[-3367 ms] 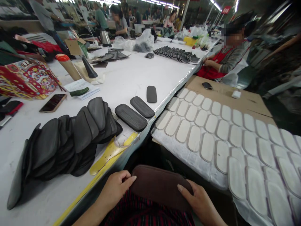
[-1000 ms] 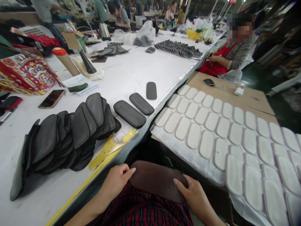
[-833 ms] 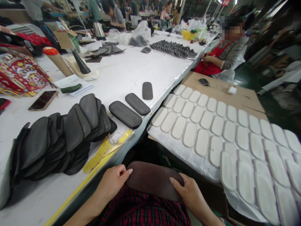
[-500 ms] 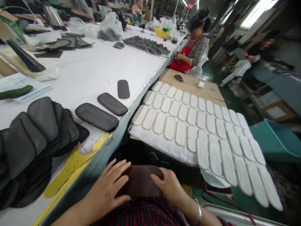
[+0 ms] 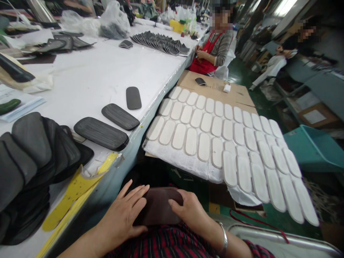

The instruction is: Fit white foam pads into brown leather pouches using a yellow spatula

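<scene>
A dark brown, flat oblong piece with rounded corners, perhaps leather, lies over my lap. My left hand rests on its left end, fingers stretched and spread. At the other end, my right hand grips the piece with the thumb on top; the fingers underneath are hidden. On the white table to the left lie dark oblong pieces: a large one, a ridged medium one and a small smooth one. Nearer to me is a heap of black pieces.
Rows of pale oblong pieces cover a board on my right, with brown cardboard behind. A yellow strip edges the white table. A person in a red apron sits beyond. A teal bin stands at right.
The view has shifted a little, so the table and its pieces appear further left and slightly higher. My right thumb has slid slightly left on the brown piece. Both hands stay on it.
</scene>
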Action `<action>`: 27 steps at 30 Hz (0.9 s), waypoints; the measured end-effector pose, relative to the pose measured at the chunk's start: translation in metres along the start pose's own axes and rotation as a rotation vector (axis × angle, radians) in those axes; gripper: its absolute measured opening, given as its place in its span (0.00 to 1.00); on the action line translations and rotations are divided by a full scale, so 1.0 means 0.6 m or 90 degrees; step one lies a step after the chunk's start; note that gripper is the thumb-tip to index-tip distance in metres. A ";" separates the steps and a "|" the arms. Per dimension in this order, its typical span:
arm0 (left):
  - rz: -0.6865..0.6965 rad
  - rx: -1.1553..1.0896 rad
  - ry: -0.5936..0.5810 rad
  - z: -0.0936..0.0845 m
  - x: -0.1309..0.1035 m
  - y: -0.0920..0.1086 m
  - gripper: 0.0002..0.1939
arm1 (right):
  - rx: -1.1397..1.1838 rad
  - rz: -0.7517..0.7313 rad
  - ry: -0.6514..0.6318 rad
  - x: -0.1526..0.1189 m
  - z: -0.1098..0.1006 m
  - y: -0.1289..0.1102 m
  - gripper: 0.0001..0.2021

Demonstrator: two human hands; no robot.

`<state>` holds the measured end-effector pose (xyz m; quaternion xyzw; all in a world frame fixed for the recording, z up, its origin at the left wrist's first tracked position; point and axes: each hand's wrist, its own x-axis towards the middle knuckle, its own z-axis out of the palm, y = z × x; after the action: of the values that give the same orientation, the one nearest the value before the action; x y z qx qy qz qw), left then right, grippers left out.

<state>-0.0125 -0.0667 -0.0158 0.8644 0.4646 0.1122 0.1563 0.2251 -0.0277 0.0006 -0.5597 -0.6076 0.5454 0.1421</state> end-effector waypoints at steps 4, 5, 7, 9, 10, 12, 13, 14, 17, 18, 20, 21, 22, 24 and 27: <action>-0.007 0.003 0.008 0.004 -0.002 0.004 0.20 | -0.009 -0.007 -0.010 0.001 -0.002 -0.002 0.11; -0.009 0.004 0.004 0.003 -0.002 0.005 0.20 | -0.016 -0.008 -0.011 0.001 -0.003 -0.002 0.12; -0.016 0.008 -0.009 0.002 -0.001 0.008 0.19 | -0.035 -0.011 -0.012 0.001 -0.004 -0.004 0.12; -0.019 0.014 -0.021 0.000 0.000 0.009 0.18 | -0.053 -0.016 -0.013 0.000 -0.006 -0.006 0.12; -0.015 0.016 -0.026 0.000 0.001 0.010 0.18 | -0.062 -0.018 -0.014 0.000 -0.006 -0.006 0.12; 0.000 0.020 -0.027 0.000 0.001 0.009 0.19 | -0.075 -0.020 -0.015 -0.001 -0.007 -0.007 0.12; 0.009 0.023 -0.025 0.001 0.001 0.009 0.19 | -0.080 -0.021 -0.018 -0.002 -0.008 -0.008 0.13; 0.016 0.025 -0.024 0.002 0.000 0.008 0.19 | -0.084 -0.023 -0.020 -0.002 -0.009 -0.008 0.13; 0.017 0.044 -0.015 0.006 -0.003 0.004 0.21 | -0.093 -0.026 -0.017 -0.002 -0.010 -0.009 0.13; 0.019 0.054 -0.018 0.007 -0.003 0.003 0.22 | -0.094 -0.026 -0.017 -0.002 -0.011 -0.009 0.12; 0.046 0.071 -0.032 0.009 -0.002 0.001 0.26 | -0.093 -0.030 -0.020 -0.001 -0.012 -0.009 0.12; 0.065 0.076 -0.035 0.011 0.000 0.001 0.27 | -0.094 -0.033 -0.023 0.000 -0.012 -0.010 0.12; 0.082 0.077 -0.033 0.014 0.003 0.002 0.28 | -0.098 -0.034 -0.024 0.000 -0.013 -0.010 0.13; 0.096 0.071 -0.005 0.020 0.009 0.005 0.29 | -0.113 -0.033 -0.020 -0.002 -0.014 -0.011 0.14; 0.088 0.054 0.027 0.028 0.016 0.012 0.28 | -0.139 -0.028 -0.029 -0.010 -0.019 -0.015 0.16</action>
<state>0.0039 -0.0652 -0.0281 0.8978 0.4111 0.1212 0.1014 0.2312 -0.0249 0.0148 -0.5460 -0.6785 0.4853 0.0781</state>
